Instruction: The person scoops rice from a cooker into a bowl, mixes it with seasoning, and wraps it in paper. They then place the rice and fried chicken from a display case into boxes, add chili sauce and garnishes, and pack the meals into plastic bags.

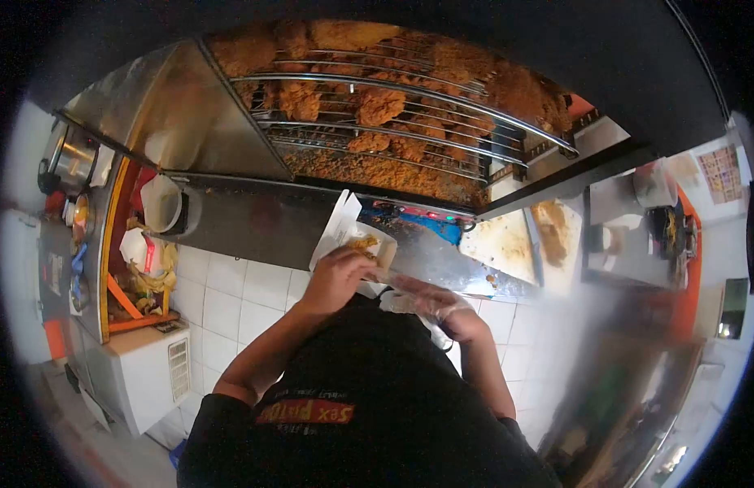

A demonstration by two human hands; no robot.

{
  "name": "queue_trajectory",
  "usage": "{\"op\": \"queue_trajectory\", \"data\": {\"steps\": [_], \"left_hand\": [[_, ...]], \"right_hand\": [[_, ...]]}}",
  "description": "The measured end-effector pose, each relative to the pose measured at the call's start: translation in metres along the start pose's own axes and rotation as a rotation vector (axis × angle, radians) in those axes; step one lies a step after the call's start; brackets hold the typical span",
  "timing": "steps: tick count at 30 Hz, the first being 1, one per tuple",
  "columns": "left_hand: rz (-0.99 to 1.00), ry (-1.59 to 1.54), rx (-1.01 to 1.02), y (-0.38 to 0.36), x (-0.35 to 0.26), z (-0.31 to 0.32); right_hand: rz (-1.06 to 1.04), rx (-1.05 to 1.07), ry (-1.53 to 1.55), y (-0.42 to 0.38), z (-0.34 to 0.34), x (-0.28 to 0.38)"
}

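My left hand [335, 283] is bare, its fingers curled together at the near edge of a white open box [343, 218]. They appear to pinch the end of a clear plastic glove [403, 285]. That thin plastic stretches across to my right hand [444, 311] and covers it; blur and glare hide how its fingers lie. Inside the box is a golden-brown fried piece [362, 242], partly covered by my left hand. The box has its lid raised and sits at the edge of the metal counter [255, 215].
Above the counter, a warming cabinet holds fried chicken [381, 106] on wire racks [442, 134]. Stained white boards [503, 244] lie at the right. A white tub [161, 203] and an orange-framed bin [137, 301] stand left. Tiled floor [259, 313] shows below.
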State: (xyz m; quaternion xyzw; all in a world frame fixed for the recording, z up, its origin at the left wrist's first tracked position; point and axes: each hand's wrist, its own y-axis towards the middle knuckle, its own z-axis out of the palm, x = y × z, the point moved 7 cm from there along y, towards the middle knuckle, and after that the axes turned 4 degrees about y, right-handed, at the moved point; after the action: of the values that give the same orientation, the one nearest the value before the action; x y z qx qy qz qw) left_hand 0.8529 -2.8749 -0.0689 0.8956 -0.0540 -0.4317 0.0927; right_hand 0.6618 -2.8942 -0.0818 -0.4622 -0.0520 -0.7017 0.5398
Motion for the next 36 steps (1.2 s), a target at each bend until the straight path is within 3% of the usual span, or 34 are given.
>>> {"op": "queue_trajectory", "data": {"steps": [2, 4, 6, 8, 9, 11, 12, 13, 14, 15, 16, 17, 18, 19, 20, 21, 22, 24, 26, 28, 29, 31, 33, 34, 35, 36], "left_hand": [[-0.129, 0.038, -0.116, 0.001, 0.012, -0.016], [-0.159, -0.01, -0.097, 0.004, 0.01, -0.015], [-0.086, -0.088, 0.098, 0.008, -0.009, 0.0], [0.045, -0.157, 0.222, 0.008, -0.013, 0.032], [0.166, -0.23, 0.341, 0.005, -0.022, 0.048], [0.191, -0.171, 0.299, 0.007, -0.04, 0.037], [0.203, -0.112, 0.257, 0.009, -0.049, 0.025], [0.214, -0.001, 0.142, 0.014, -0.051, 0.003], [0.083, -0.049, 0.019, 0.014, -0.041, -0.02], [-0.048, -0.096, -0.105, 0.009, -0.027, -0.043], [-0.177, -0.145, -0.247, -0.006, 0.019, -0.053], [-0.338, -0.169, -0.253, -0.014, 0.036, -0.07], [-0.332, -0.158, -0.252, -0.021, 0.047, -0.08], [-0.39, -0.272, -0.327, -0.03, 0.069, -0.088], [-0.443, -0.387, -0.403, -0.034, 0.087, -0.092], [-0.428, -0.373, -0.412, -0.03, 0.096, -0.094], [-0.44, -0.387, -0.514, -0.03, 0.107, -0.102], [-0.44, -0.391, -0.633, -0.024, 0.114, -0.123], [-0.41, -0.326, -0.874, 0.007, 0.118, -0.165], [-0.437, -0.273, -0.968, 0.041, 0.153, -0.196], [-0.484, -0.231, -1.053, 0.047, 0.168, -0.204], [-0.496, -0.272, -1.125, 0.059, 0.172, -0.2], [-0.42, -0.274, -1.264, 0.07, 0.168, -0.194], [-0.414, -0.282, -1.252, 0.076, 0.148, -0.188], [-0.444, -0.442, -1.194, 0.08, 0.118, -0.178], [-0.478, -0.599, -1.131, 0.081, 0.104, -0.169]], "right_hand": [[-0.122, -0.189, 0.044, -0.023, -0.036, 0.005], [-0.279, -0.364, 0.145, -0.048, -0.066, 0.02], [-0.543, -0.556, -0.151, -0.052, -0.085, 0.03], [-0.476, -0.455, -0.237, -0.032, -0.078, 0.0], [-0.165, -0.269, -0.137, -0.015, -0.07, -0.029], [-0.292, -0.139, -0.596, 0.016, -0.065, -0.064], [-0.299, -0.144, -0.597, 0.019, -0.077, -0.07], [-0.329, -0.351, -0.353, 0.016, -0.104, -0.069], [-0.353, -0.546, -0.102, 0.012, -0.135, -0.073], [-0.489, -0.606, -0.255, 0.001, -0.194, -0.073], [-0.489, -1.159, -0.211, -0.035, -0.197, -0.032], [-0.614, -1.345, -0.397, -0.064, -0.231, -0.014], [-0.81, -1.551, -0.274, -0.087, -0.241, 0.01], [-0.861, -1.622, -0.172, -0.101, -0.266, 0.025], [-0.606, -1.907, -0.493, -0.107, -0.3, 0.034], [-0.708, -1.972, -0.807, -0.104, -0.272, 0.07], [-0.725, -1.963, -0.788, -0.093, -0.277, 0.081], [-0.731, -1.319, -0.505, -0.042, -0.309, 0.096], [-0.703, -1.391, -0.548, -0.033, -0.308, 0.101], [-0.977, -1.377, -0.349, -0.041, -0.303, 0.089], [-0.98, -1.49, -0.372, -0.051, -0.286, 0.082], [-0.778, -1.672, -0.496, -0.057, -0.267, 0.046], [-0.726, -1.566, -0.262, -0.036, -0.248, -0.009], [-0.58, -1.474, -0.36, -0.015, -0.253, -0.043], [-0.529, -1.115, -0.135, 0.014, -0.226, -0.066], [-0.358, -0.895, -0.016, 0.032, -0.184, -0.082]]}}
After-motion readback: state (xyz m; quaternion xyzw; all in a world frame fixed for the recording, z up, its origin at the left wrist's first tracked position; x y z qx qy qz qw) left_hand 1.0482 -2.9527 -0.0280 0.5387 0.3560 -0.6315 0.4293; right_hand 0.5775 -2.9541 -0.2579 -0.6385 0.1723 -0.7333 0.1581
